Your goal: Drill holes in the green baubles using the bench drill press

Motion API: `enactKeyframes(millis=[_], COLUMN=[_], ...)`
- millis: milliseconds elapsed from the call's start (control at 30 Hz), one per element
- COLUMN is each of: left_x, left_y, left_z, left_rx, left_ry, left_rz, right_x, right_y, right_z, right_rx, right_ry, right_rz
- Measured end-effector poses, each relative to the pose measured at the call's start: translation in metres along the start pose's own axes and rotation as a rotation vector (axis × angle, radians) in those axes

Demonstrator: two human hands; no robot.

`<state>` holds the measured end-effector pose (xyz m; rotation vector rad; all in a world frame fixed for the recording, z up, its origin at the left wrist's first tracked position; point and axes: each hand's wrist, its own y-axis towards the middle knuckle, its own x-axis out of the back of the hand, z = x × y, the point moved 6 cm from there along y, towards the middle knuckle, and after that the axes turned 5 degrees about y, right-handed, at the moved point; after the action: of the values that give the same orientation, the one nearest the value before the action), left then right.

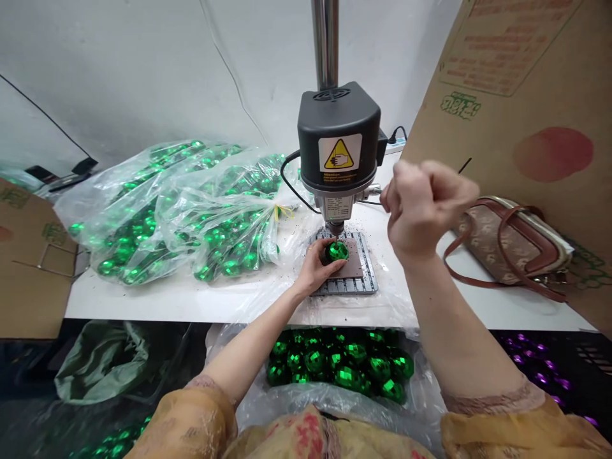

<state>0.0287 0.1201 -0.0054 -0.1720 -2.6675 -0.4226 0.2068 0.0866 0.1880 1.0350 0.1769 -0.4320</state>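
Note:
My left hand (318,264) is closed around a shiny green faceted ball (338,251), holding it on a brown pad (352,261) over the slotted metal base (370,280). Directly above the ball is the chuck (335,227) of a black drill press (338,137); the bit comes down at the ball's top. Raised to the right of the machine, my right hand (423,207) makes a fist around the drill press's feed handle. Most of that handle is hidden by the fingers; a thin dark rod (465,165) shows beyond the hand.
Clear plastic bags (176,217) of green balls lie left on the white table (157,299). More green balls (335,360) fill a plastic-lined container below the front edge. A handbag (516,242) and a large cardboard box (521,83) stand right. Dark shavings surround the base.

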Motion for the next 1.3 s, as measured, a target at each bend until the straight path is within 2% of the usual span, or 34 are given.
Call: enactKeyframes(millis=[100, 167, 200, 300, 367, 433, 533, 700, 800, 900, 1000, 1067, 1100, 1133, 1200, 1300], left_x=[0.013, 0.020, 0.018, 0.003, -0.007, -0.017, -0.034, -0.063, -0.067, -0.050, -0.004, 0.036, 0.054, 0.068, 0.085, 0.101], left_y=[-0.020, -0.048, -0.067, -0.134, -0.175, -0.201, -0.213, -0.213, -0.207, -0.184, -0.133, -0.086, -0.062, -0.039, 0.000, 0.032], left_z=[-0.016, -0.034, -0.042, -0.053, -0.048, -0.039, -0.029, -0.035, -0.043, -0.056, -0.059, -0.050, -0.042, -0.033, -0.009, 0.014], left_rx=[-0.019, -0.120, -0.191, -0.358, -0.388, -0.381, -0.401, -0.520, -0.519, -0.577, -0.556, -0.429, -0.350, -0.254, -0.020, 0.194], left_ry=[0.072, 0.171, 0.205, 0.253, 0.273, 0.319, 0.464, 0.556, 0.569, 0.466, 0.328, 0.357, 0.427, 0.529, 0.837, 1.092], left_rz=[-0.130, -0.117, -0.039, 0.329, 0.513, 0.643, 0.752, 0.925, 0.902, 0.740, 0.416, 0.173, 0.099, 0.088, 0.206, 0.358], right_x=[-0.012, -0.017, -0.018, -0.017, -0.015, -0.015, -0.016, -0.017, -0.016, -0.015, -0.014, -0.015, -0.015, -0.015, -0.016, -0.016], right_y=[0.023, 0.030, 0.032, 0.031, 0.031, 0.031, 0.031, 0.031, 0.030, 0.028, 0.026, 0.025, 0.025, 0.025, 0.025, 0.024], right_z=[0.001, 0.000, 0.000, -0.001, -0.002, -0.001, 0.000, 0.001, 0.000, 0.001, 0.002, 0.002, 0.002, 0.003, 0.004, 0.005], right_rx=[-0.088, -0.110, -0.108, -0.088, -0.076, -0.069, -0.057, -0.058, -0.065, -0.070, -0.076, -0.082, -0.081, -0.079, -0.069, -0.058], right_ry=[0.116, 0.145, 0.153, 0.148, 0.136, 0.133, 0.125, 0.166, 0.165, 0.144, 0.130, 0.142, 0.155, 0.168, 0.179, 0.168], right_rz=[-0.040, -0.032, -0.041, -0.056, -0.063, -0.066, -0.068, -0.069, -0.051, -0.043, -0.049, -0.037, -0.037, -0.040, -0.052, -0.054])
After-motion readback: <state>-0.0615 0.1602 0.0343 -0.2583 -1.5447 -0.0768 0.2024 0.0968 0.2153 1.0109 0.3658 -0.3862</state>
